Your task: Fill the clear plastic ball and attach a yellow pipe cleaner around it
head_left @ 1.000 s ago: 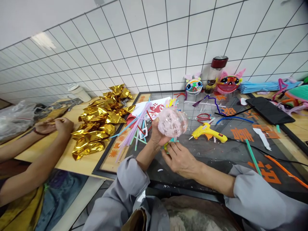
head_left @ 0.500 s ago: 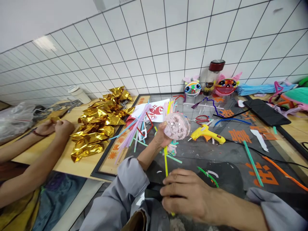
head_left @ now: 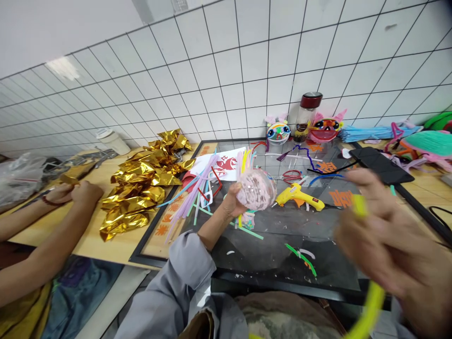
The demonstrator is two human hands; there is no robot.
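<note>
The pink-streaked ball (head_left: 257, 190) is above the dark mat (head_left: 268, 254), pinched by the left hand (head_left: 231, 202) — likely to steady it and free the right hand (head_left: 391, 249), which, blurred, is curled round a yellow strip (head_left: 371, 301) well apart. The glue gun (head_left: 300, 196) lies just beside the ball, seemingly for easy reach.

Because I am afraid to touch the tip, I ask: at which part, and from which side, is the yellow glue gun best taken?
Probably by its handle, coming from the right: the glue gun lies flat with this end pointing right. The nozzle faces left, on the side of the pink ball. Mind the black cord at the handle's end.
</note>
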